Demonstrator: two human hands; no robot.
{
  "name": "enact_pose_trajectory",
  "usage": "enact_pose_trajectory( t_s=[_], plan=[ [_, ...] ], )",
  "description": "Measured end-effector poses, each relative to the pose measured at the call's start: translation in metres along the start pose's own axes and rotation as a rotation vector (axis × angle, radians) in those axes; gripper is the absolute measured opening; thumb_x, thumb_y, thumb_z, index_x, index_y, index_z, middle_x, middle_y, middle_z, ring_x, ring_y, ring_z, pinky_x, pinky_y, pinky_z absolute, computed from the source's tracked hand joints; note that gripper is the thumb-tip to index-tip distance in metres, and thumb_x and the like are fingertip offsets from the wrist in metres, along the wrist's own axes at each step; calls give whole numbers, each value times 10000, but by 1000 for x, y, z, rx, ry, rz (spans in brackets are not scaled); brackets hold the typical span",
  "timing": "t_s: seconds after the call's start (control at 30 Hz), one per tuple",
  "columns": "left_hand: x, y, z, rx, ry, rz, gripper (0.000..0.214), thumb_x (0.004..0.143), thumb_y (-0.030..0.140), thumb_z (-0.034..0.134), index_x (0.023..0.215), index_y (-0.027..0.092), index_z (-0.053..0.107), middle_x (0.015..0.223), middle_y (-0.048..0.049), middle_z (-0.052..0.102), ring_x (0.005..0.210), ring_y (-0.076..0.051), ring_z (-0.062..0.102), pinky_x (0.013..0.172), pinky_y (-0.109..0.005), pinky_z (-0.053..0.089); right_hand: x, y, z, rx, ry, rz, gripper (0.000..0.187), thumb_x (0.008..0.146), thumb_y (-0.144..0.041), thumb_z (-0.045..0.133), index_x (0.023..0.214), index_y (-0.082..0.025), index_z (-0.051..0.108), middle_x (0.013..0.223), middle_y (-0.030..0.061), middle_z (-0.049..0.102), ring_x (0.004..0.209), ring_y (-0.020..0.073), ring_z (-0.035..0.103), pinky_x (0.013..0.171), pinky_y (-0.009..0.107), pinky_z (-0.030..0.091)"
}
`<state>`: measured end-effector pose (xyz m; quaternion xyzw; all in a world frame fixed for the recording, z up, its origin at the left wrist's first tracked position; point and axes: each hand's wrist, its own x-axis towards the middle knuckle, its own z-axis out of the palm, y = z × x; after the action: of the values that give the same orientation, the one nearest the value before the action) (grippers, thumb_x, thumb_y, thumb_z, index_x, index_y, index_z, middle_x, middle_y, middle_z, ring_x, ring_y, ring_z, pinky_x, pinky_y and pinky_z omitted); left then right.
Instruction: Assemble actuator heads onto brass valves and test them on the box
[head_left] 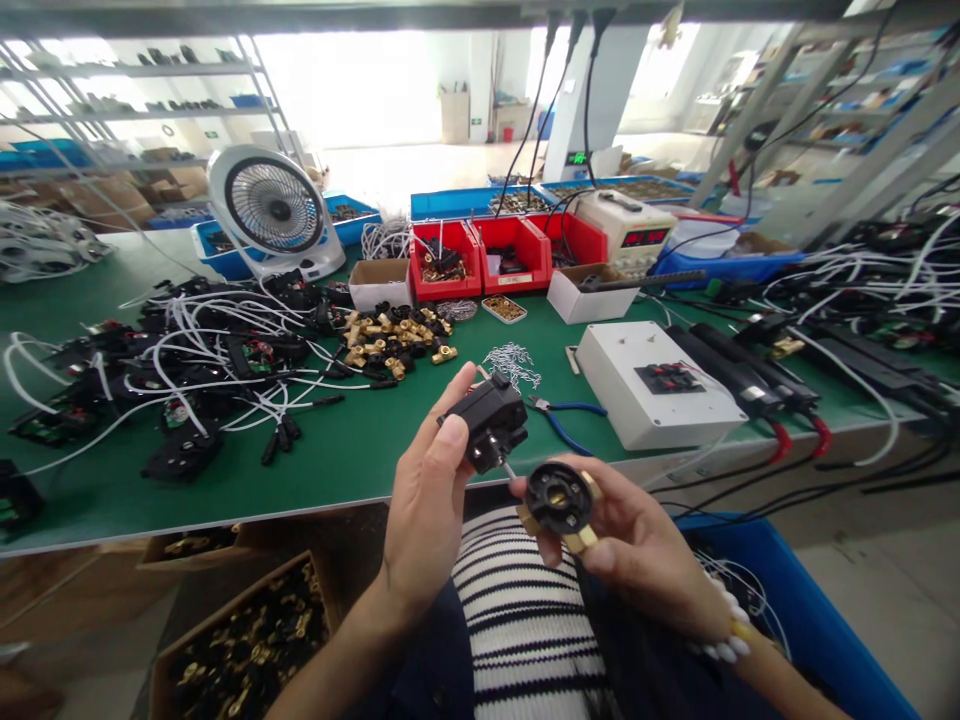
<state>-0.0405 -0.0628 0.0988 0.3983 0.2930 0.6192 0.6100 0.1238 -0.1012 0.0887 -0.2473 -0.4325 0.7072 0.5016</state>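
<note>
Between thumb and fingers, my left hand (427,490) grips a black actuator housing (491,410) with a metal shaft pointing down toward the right. My right hand (630,540) is closed around a brass valve (579,540) whose round black mount (559,497) faces up. The shaft's tip is close to the valve; I cannot tell whether they touch. Just beyond the hands lie blue-handled cutters (566,425) and a small heap of twisted white wires (512,365). Farther left is a pile of brass valve fittings (397,335).
Black units with white cables (202,350) crowd the left of the green table (315,490). Behind stand a fan (276,205), red bins (514,255) and a power supply (626,230). A grey switch box (637,390) sits at right. Below are a carton of fittings (247,640) and a blue tub (810,610).
</note>
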Motion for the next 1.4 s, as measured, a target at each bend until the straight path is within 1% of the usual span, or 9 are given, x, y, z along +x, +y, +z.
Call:
enact_pose_trajectory(
  t_s=[0.17, 0.3, 0.47, 0.6, 0.7, 0.87, 1.0, 1.17, 1.4],
  plan=[
    [0, -2, -1, 58, 3, 35, 372, 987, 420, 480, 1327, 315, 588, 1397, -1, 584, 1261, -218, 573, 992, -298, 527, 2, 3, -3, 18, 56, 49, 433, 770, -391, 831, 1136, -222, 672, 918, 56, 713, 684, 148, 658, 606, 242, 527],
    [-1, -3, -2, 104, 19, 61, 383, 984, 417, 487, 1332, 294, 591, 1411, -11, 573, 1283, -221, 554, 1037, -299, 494, 3, 5, -5, 10, 98, 62, 429, 760, -404, 835, 1096, -211, 649, 893, 50, 714, 718, 157, 663, 613, 245, 529],
    [-3, -3, -5, 187, 55, 72, 377, 985, 398, 496, 1344, 322, 578, 1398, 9, 585, 1333, -200, 502, 1119, -273, 405, 7, 12, -5, 22, 110, 30, 451, 767, -391, 832, 1096, -177, 608, 893, 52, 715, 711, 144, 670, 619, 250, 538],
    [-4, -5, -8, 206, 76, 49, 388, 986, 405, 488, 1356, 320, 568, 1404, 3, 579, 1335, -208, 500, 1125, -276, 400, 9, 16, -6, 26, 97, 22, 454, 778, -382, 826, 1098, -170, 583, 856, 37, 714, 680, 125, 669, 620, 235, 534],
    [-4, -6, -7, 207, 85, 76, 383, 983, 403, 499, 1348, 317, 575, 1412, 10, 572, 1342, -207, 493, 1127, -283, 400, 8, 17, -6, 23, 66, 14, 428, 801, -366, 812, 1101, -169, 580, 872, 40, 716, 693, 119, 675, 630, 223, 533],
    [-2, -7, -6, 245, 31, 129, 384, 985, 418, 494, 1348, 324, 572, 1420, 3, 564, 1351, -220, 480, 1161, -349, 361, 6, 15, -8, 36, 54, 10, 404, 822, -349, 801, 1127, -184, 594, 937, 46, 717, 753, 125, 682, 672, 229, 543],
    [-1, -8, -7, 274, 36, 154, 366, 989, 414, 491, 1337, 343, 578, 1438, 21, 545, 1356, -205, 472, 1152, -323, 362, 8, 14, -7, 37, 42, 10, 392, 834, -335, 794, 1136, -185, 594, 947, 47, 717, 769, 119, 681, 684, 223, 543],
    [-2, -7, -8, 329, 46, 159, 392, 984, 430, 496, 1355, 325, 563, 1458, 20, 525, 1366, -227, 462, 1169, -362, 345, 6, 14, -7, 27, 40, 32, 429, 834, -353, 794, 1179, -200, 590, 966, 46, 722, 740, 116, 687, 711, 236, 549],
    [-1, -12, -10, 365, 10, 193, 418, 989, 438, 477, 1387, 321, 529, 1428, 4, 555, 1347, -221, 486, 1157, -351, 366, 5, 15, -10, 27, -23, 14, 376, 889, -320, 745, 1229, -254, 600, 985, 24, 722, 806, 102, 697, 779, 215, 534]
  ],
)
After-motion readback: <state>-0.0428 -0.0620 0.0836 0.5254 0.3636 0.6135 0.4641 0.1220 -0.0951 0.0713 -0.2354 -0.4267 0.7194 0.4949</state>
